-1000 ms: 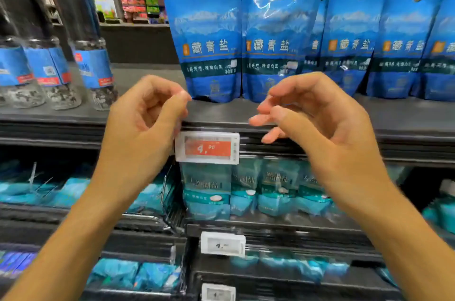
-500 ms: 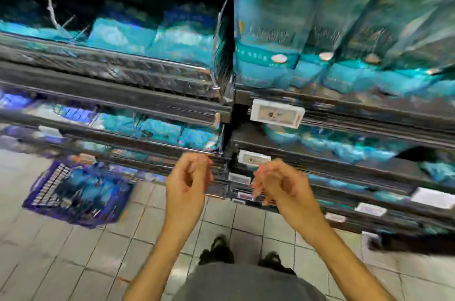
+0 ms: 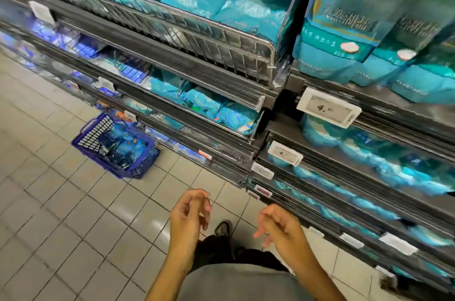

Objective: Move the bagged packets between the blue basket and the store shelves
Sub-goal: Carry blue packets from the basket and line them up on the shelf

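1. Two hands in view, low in the frame, both bare and holding nothing. Left hand [image 3: 190,212]: fingers loosely curled, relaxed, no item within them. Right hand [image 3: 278,225]: fingers loosely curled and partly spread, relaxed, no item within them. The hands hang apart from each other above the floor, well clear of the shelving.

2. One blue basket [image 3: 86,139], plastic, lattice-walled, standing on the tiled floor [image 3: 61,214] just beside the foot of the shelving, to the left of and well apart from both hands. Contents: several blue bagged packets [image 3: 123,145] lying inside it; their count cannot be told because of blur.

3. Store shelves [image 3: 157,47], dark metal, several tiers, running from upper left to lower right. The upper left tier has a wire front rail [image 3: 197,37].

4. Teal packets [image 3: 334,54], upright, in a row on the upper right tier, printed with white characters. More teal and blue packets lie on the tiers to the left and below; detail is blurred.

5. Price tags clipped along the shelf edges. The largest price tag [image 3: 328,110] sits under the upright teal packets and reads "4." followed by small digits too blurred to read. A smaller tag [image 3: 285,153] is on the tier below it.

6. One dark shoe [image 3: 222,228] on the floor between the two hands, with dark trousers and a grey garment [image 3: 241,283] at the bottom edge.
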A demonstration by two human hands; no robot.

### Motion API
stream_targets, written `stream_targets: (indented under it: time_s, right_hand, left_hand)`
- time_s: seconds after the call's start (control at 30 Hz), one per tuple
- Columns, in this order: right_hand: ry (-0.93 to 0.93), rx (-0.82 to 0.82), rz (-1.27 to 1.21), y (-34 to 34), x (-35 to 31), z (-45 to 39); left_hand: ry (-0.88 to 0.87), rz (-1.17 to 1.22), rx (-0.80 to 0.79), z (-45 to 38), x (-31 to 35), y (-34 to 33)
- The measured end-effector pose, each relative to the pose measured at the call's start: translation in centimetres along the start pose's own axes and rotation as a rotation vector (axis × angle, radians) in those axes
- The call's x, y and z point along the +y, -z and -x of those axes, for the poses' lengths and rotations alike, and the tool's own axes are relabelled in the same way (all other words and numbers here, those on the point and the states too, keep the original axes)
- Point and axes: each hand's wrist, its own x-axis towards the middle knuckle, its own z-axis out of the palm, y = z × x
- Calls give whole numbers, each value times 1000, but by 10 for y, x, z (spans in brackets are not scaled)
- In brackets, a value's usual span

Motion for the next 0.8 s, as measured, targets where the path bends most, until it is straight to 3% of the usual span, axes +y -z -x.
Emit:
stream_targets:
  time_s: [0.23, 0.47, 0.63, 0.8]
  right_hand:
    - [-9, -303, 181, -37, -3, -23]
    - [65, -464, 215, -128, -22, -67]
    - [70, -536, 240, -220, -38, -99]
    - [56, -552, 272, -292, -61, -126]
  left_hand:
    - [87, 16, 355, 58, -37, 63]
    - [209, 97, 712, 87, -75, 130]
    - [233, 223, 850, 72, -82, 188]
    - [246, 245, 856, 27, -71, 257]
